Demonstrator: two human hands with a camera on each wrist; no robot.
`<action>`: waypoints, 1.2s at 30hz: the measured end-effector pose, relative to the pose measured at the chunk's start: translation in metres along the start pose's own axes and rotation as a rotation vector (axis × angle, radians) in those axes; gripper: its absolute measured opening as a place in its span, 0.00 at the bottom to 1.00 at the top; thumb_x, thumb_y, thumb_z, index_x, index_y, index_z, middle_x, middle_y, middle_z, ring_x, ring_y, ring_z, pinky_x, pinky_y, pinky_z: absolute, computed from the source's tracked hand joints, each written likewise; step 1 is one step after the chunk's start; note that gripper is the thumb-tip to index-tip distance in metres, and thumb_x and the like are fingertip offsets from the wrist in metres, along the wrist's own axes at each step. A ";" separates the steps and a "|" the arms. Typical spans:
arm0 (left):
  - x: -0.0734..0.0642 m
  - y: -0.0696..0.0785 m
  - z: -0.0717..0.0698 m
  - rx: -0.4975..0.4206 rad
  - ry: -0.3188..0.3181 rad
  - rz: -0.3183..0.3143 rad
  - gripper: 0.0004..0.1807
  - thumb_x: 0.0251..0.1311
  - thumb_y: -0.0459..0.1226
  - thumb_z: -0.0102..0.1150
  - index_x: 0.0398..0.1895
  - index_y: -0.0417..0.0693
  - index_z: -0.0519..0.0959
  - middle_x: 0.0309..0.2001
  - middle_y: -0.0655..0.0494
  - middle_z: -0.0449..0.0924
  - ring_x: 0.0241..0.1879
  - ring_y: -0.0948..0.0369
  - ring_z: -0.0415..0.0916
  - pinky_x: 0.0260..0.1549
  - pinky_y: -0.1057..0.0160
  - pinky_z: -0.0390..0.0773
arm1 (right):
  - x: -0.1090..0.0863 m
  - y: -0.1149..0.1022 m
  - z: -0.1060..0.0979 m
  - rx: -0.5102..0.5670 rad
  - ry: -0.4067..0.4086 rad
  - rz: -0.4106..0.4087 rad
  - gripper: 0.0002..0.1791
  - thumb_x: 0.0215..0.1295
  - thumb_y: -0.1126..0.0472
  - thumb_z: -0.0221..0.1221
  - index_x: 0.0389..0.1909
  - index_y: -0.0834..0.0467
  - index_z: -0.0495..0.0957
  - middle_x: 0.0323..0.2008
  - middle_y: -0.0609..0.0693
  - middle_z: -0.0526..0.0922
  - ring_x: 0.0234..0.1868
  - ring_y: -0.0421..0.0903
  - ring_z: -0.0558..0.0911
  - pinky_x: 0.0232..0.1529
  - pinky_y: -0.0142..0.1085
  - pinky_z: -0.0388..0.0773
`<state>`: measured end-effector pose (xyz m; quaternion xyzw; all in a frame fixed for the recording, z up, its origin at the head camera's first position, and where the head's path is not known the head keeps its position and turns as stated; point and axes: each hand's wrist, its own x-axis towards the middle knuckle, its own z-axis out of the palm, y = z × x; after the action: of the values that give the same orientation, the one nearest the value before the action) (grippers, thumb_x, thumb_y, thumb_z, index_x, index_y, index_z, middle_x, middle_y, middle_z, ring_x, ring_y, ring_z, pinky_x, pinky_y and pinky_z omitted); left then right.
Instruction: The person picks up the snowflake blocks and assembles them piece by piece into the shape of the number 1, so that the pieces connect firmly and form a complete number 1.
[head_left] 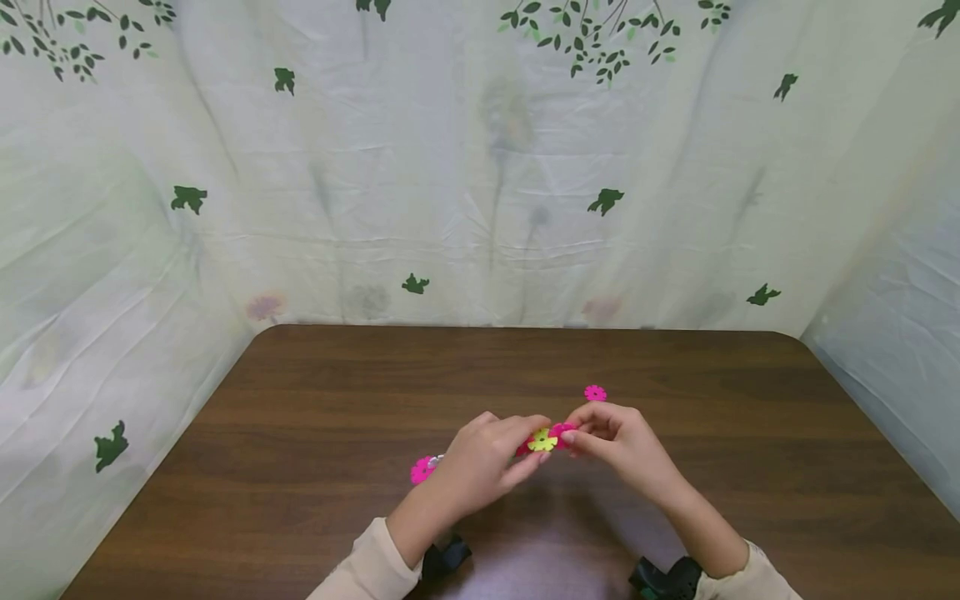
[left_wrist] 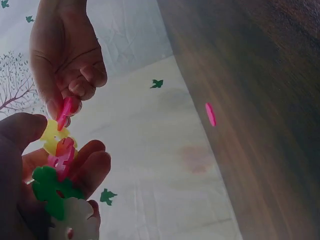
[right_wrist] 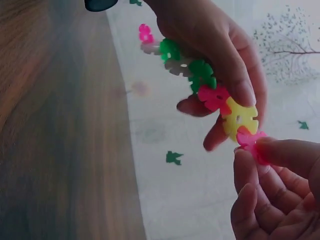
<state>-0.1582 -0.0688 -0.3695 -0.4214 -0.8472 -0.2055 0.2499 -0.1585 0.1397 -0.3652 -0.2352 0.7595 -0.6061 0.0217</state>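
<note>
Linked end to end, several flower-shaped plastic discs in pink, white, green and yellow form a chain. My left hand [head_left: 487, 458] grips it near the yellow flower disc [right_wrist: 240, 120], thumb on one side and fingers behind. My right hand [head_left: 630, 446] pinches a pink flower disc [right_wrist: 252, 142] between thumb and fingertips. This disc meets the yellow one's edge; how deeply they interlock I cannot tell. The chain's green disc [left_wrist: 55, 192] and white disc [left_wrist: 75, 220] hang along my left palm. Its far pink end [head_left: 422, 470] shows beyond the left wrist in the head view.
A loose pink flower disc [head_left: 596, 392] lies on the brown wooden table [head_left: 337, 392], just beyond my right hand. White cloth [head_left: 450, 192] printed with leaves surrounds the table at the back and sides. Dark wrist devices [head_left: 667, 577] sit at both cuffs.
</note>
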 end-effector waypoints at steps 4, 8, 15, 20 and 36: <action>0.000 0.002 0.001 -0.043 -0.041 0.001 0.20 0.55 0.42 0.58 0.49 0.44 0.72 0.39 0.59 0.79 0.34 0.70 0.74 0.29 0.71 0.65 | 0.001 0.000 0.004 0.028 -0.006 0.080 0.10 0.56 0.64 0.61 0.32 0.69 0.75 0.23 0.62 0.78 0.24 0.46 0.80 0.29 0.42 0.77; -0.001 0.003 0.004 -0.055 -0.029 -0.003 0.23 0.52 0.47 0.62 0.49 0.46 0.71 0.39 0.62 0.78 0.32 0.71 0.73 0.28 0.72 0.61 | 0.002 0.002 0.011 0.084 -0.033 0.136 0.11 0.57 0.65 0.60 0.33 0.71 0.74 0.23 0.56 0.79 0.24 0.43 0.78 0.29 0.41 0.77; -0.002 0.000 0.006 -0.010 0.079 0.007 0.20 0.45 0.43 0.68 0.41 0.46 0.75 0.34 0.61 0.79 0.26 0.69 0.72 0.24 0.73 0.59 | 0.007 0.009 0.010 0.079 -0.032 0.066 0.12 0.58 0.63 0.59 0.39 0.68 0.74 0.32 0.57 0.79 0.30 0.46 0.80 0.34 0.43 0.77; -0.002 -0.003 0.003 0.018 0.087 -0.003 0.21 0.43 0.43 0.69 0.40 0.45 0.75 0.34 0.60 0.79 0.28 0.70 0.73 0.24 0.72 0.60 | 0.019 0.032 -0.010 -0.069 0.089 -0.017 0.14 0.57 0.62 0.60 0.44 0.64 0.74 0.39 0.59 0.77 0.38 0.49 0.79 0.37 0.39 0.76; -0.002 -0.005 -0.003 0.024 0.091 -0.012 0.20 0.46 0.44 0.67 0.41 0.45 0.76 0.35 0.60 0.79 0.29 0.69 0.73 0.23 0.72 0.59 | 0.048 0.110 -0.054 -0.485 0.064 0.154 0.26 0.57 0.65 0.59 0.57 0.69 0.66 0.51 0.65 0.71 0.49 0.58 0.72 0.46 0.48 0.70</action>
<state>-0.1609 -0.0742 -0.3692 -0.4033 -0.8400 -0.2158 0.2919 -0.2547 0.1876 -0.4407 -0.1556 0.8987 -0.4099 -0.0134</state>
